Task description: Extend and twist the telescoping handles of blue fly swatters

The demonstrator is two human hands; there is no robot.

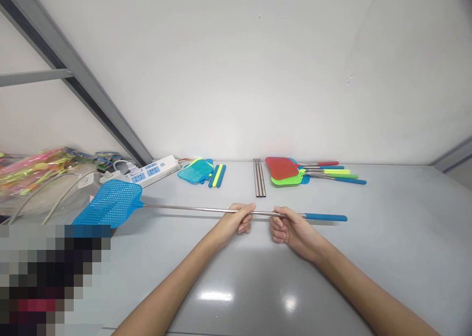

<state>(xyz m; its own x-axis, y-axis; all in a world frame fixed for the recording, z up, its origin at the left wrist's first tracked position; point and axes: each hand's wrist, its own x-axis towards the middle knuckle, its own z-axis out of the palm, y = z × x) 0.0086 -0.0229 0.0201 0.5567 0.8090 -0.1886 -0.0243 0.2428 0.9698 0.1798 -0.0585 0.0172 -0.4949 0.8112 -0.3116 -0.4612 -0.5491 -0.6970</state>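
Note:
A blue fly swatter (pixel 110 203) with a long metal telescopic rod lies level across the view, its perforated paddle at the left and its blue grip at the right. My left hand (pixel 238 219) is closed around the middle of the rod. Farther right, my right hand (pixel 285 226) pinches the rod just short of the blue grip. Behind my hands are several metal tubes (pixel 259 178) side by side. A pile of swatters with a red paddle (pixel 282 168) on top lies at the back right.
Loose blue and teal swatter paddles (pixel 197 171) lie at the back left, beside blue and yellow grips (pixel 217 176). A white power strip (pixel 157 169) with cables and clear bags of colourful items (pixel 40 171) are at the left. A wall (pixel 258 80) bounds the grey table (pixel 398 237).

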